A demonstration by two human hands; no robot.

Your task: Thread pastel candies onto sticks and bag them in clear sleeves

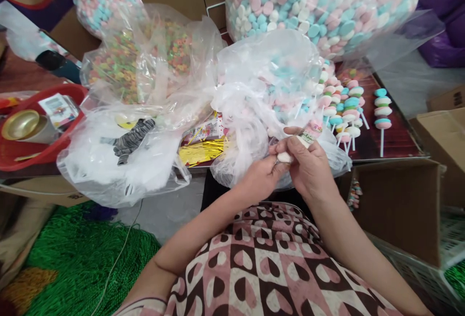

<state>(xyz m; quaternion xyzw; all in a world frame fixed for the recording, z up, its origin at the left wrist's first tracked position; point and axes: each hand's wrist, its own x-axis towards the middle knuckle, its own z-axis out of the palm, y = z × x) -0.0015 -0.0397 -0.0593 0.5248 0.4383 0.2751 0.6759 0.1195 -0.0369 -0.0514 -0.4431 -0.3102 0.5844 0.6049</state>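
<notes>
Above my lap, both hands are closed round a marshmallow skewer [311, 132], which seems to be in a printed clear wrapper. Its pink and white upper end sticks out past the right fingers and leans to the right. My right hand [310, 163] grips its middle between thumb and fingers. At the lower end, my left hand [263, 175] pinches close to a white part; its fingertips are partly hidden. Just beyond the hands is an open plastic bag [250, 137] with pink, blue and white marshmallows. Finished marshmallow skewers [350, 108] lie stacked at the right, with one skewer [382, 110] apart.
A big bag of marshmallows [327, 11] stands behind. Left of it lie a bag of gummy rings [119, 64], gold twist ties [201, 151], a grey glove [134, 139] on white plastic and a red basin [76, 108]. A cardboard box [399, 204] sits below right.
</notes>
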